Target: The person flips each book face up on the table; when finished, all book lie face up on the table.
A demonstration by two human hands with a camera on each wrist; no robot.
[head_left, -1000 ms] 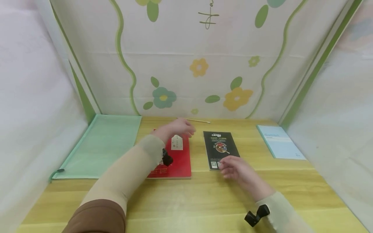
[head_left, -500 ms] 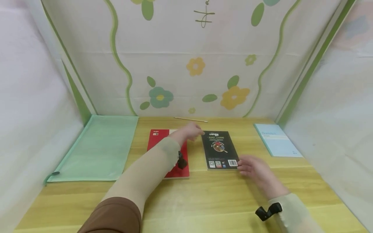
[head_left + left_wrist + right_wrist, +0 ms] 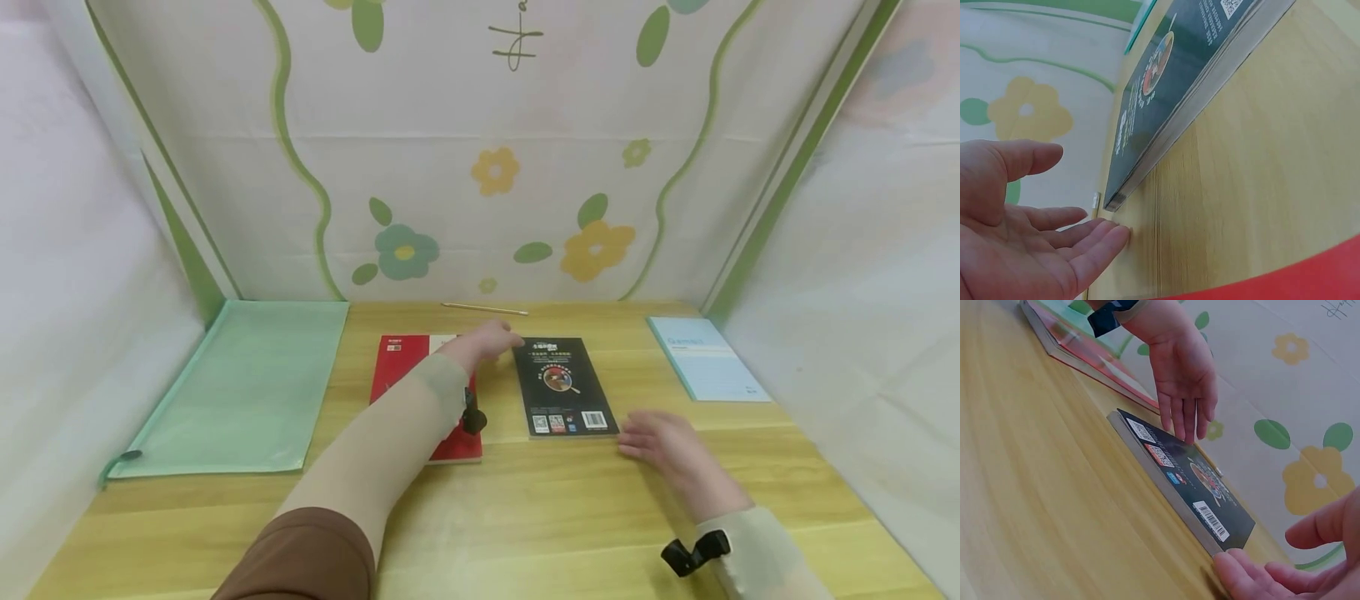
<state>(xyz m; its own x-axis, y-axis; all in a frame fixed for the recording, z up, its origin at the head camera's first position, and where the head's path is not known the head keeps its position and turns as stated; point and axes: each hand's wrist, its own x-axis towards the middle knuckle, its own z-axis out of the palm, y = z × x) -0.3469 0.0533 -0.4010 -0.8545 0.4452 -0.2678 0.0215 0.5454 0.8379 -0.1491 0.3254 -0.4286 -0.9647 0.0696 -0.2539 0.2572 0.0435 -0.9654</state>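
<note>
Flowered white cloth (image 3: 420, 108) behind a wood-grain table (image 3: 525, 517), with a black book (image 3: 558, 402) between two hands

The back and both sides of the scene are covered by the cloth, on which green wavy lines and yellow and blue-green flowers are printed. The black book is laid flat right of centre in the head view; a barcode and small square codes can be seen along its lower edge, and its round picture is placed in the middle.

The left hand (image 3: 491, 337) is held at the upper left corner of this book. Its fingers are extended and its thumb is spread well away, as is shown in the left wrist view; nothing is gripped. Whether the corner is touched cannot be told.

The right hand (image 3: 663, 442) is placed at the lower right corner, where a fingertip seems to be met by the book in the right wrist view. Its thumb is held apart from loosely extended fingers, and nothing is grasped.

A red book (image 3: 397, 362), partly covered by the left arm (image 3: 382, 433), is seen left of centre. A pale-green pouch (image 3: 240, 383) is laid at the left of the frame, a light-blue notebook (image 3: 708, 358) at the right, and a thin pencil (image 3: 483, 308) near the back edge.
</note>
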